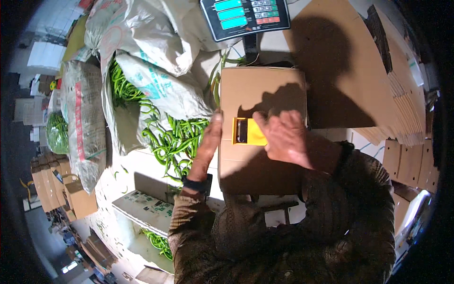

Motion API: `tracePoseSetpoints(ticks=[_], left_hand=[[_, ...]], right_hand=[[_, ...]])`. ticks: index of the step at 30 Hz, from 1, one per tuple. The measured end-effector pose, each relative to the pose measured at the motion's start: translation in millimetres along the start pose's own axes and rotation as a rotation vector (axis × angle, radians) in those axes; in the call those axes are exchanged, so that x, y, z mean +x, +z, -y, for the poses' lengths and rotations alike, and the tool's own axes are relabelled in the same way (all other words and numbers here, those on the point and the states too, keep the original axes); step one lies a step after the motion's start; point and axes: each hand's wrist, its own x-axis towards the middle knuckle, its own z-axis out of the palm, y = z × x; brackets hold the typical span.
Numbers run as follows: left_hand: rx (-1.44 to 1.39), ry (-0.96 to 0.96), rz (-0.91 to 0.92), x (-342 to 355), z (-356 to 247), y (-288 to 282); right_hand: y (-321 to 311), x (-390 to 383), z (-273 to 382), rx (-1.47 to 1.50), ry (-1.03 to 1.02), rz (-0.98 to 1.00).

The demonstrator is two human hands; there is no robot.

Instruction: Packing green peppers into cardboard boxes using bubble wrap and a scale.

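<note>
A closed cardboard box (260, 90) stands in front of me, its flat top facing up. My right hand (286, 139) grips a yellow tape dispenser (255, 132) lying on the top near the middle seam; its dark front end points left. The index finger reaches along the dispenser's far edge, and the other fingers curl at its right end. My left hand (210, 139) lies against the box's left side with its fingers stretched out, touching the edge. Loose green chili peppers (177, 142) are heaped just left of that hand, spilling from a white woven sack (161, 90).
A scale display (246, 16) stands beyond the box. Flattened cardboard sheets (350, 61) lie at the right, with stacked cartons (411, 161) behind. Another filled sack (85, 118) stands at the left. A white foam box (142, 210) holding green peppers sits at the lower left.
</note>
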Motion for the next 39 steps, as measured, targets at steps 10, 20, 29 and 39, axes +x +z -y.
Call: tracePoseSetpoints(ticks=[10,20,29,39], left_hand=[[0.092,0.095,-0.115,3,-1,19],[0.197,0.11,-0.182,-2,12,10],[0.118,0.035,-0.082,9,23,12],[-0.862,-0.368,0.052,-15,60,25]], right_hand=[[7,-14,-40,0.104,-0.385,-0.324],[28,-95,-172,0.156,-0.174,-0.01],[115,-106,-232,0.139,-0.116,-0.079],[118,-75,-196,0.35,-0.096,-0.066]])
